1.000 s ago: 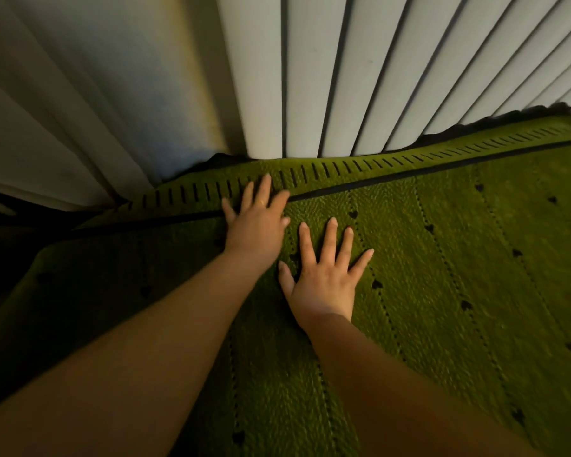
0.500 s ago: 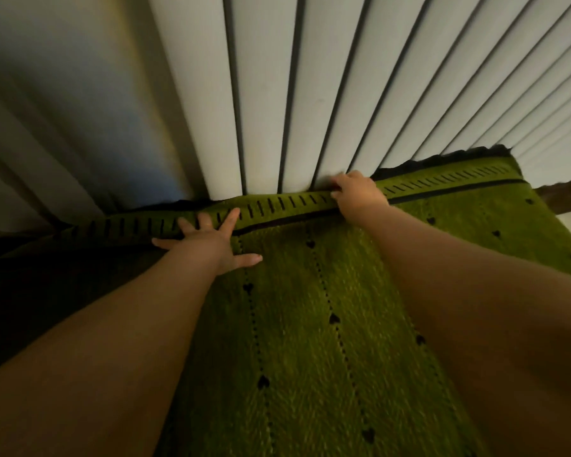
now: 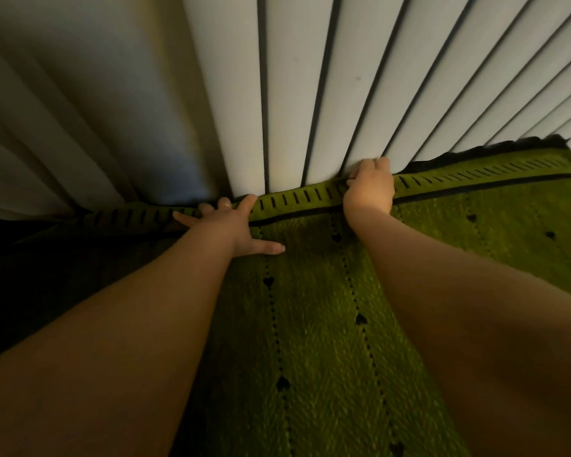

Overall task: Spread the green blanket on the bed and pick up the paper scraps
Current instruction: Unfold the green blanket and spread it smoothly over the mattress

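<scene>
**Far hem of blanket worked against the blinds**

The green blanket [image 3: 310, 324] is seen laid flat over the bed, its far edge run right up to the vertical blinds [image 3: 310, 94], w/ almost no gap between hem and slats. The hem is a band of short dark slits, bounded by a thin dark stripe; the field is a fuzzy knit w/ dotted lines and small dark heart shapes in rows. At the far right corner a dark fringe is visible beyond the hem. Left of the blinds a pale curtain [image 3: 63, 127] hangs in soft folds; below it the blanket's left side is lost in shadow, edge can't be told.

The left hand [image 3: 228, 222] is pressed flat on the hem, fingers spread wide, thumb pointed right along the knit. The right hand [image 3: 370, 189] is curled at the far edge, fingers closed on the hem, knuckles touching the slats. Both forearms are stretched over the blanket, well apart. No room is left behind the hands.
</scene>
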A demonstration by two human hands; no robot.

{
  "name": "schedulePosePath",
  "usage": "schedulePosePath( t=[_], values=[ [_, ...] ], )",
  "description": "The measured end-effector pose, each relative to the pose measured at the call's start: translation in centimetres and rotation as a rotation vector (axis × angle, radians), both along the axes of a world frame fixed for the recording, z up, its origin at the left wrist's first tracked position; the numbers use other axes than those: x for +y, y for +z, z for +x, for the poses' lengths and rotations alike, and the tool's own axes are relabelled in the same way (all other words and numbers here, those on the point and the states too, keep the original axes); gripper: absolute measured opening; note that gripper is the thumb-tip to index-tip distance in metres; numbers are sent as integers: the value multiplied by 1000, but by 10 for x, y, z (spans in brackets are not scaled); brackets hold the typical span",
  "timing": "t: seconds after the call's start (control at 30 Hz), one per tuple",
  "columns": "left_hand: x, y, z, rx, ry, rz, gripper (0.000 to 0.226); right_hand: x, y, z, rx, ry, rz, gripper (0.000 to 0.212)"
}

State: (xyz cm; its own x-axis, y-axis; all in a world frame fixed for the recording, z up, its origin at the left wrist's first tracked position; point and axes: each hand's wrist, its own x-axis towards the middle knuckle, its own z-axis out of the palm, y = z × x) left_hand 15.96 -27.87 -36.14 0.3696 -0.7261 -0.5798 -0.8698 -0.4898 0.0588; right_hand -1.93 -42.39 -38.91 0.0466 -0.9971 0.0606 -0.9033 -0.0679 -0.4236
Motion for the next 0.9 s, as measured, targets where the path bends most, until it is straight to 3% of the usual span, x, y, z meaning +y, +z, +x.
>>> schedulePosePath(
  t=[0.1,0.23,0.5,0.57,0.67,0.77,0.9],
  values=[
    [-1,-3,6,9,6,-5,120,2,-2,-10,78,120,30,33],
    [-4,-9,9,21,11,-8,121,-19,7,-72,378,0,137,50],
    [-9,-20,11,-2,5,-33,122,-83,19,-86,583,146,604,63],
    [-8,-20,9,-17,11,-58,118,-77,22,-78,575,109,554,63],
    [-5,-21,4,-48,35,-113,115,-16,17,-53,371,-60,231,57],
    [5,-19,-10,-82,52,-139,106,78,7,-6,318,119,156,60],
    [45,-18,1,-77,17,-135,71,166,-6,66,365,397,214,60]
  ],
)
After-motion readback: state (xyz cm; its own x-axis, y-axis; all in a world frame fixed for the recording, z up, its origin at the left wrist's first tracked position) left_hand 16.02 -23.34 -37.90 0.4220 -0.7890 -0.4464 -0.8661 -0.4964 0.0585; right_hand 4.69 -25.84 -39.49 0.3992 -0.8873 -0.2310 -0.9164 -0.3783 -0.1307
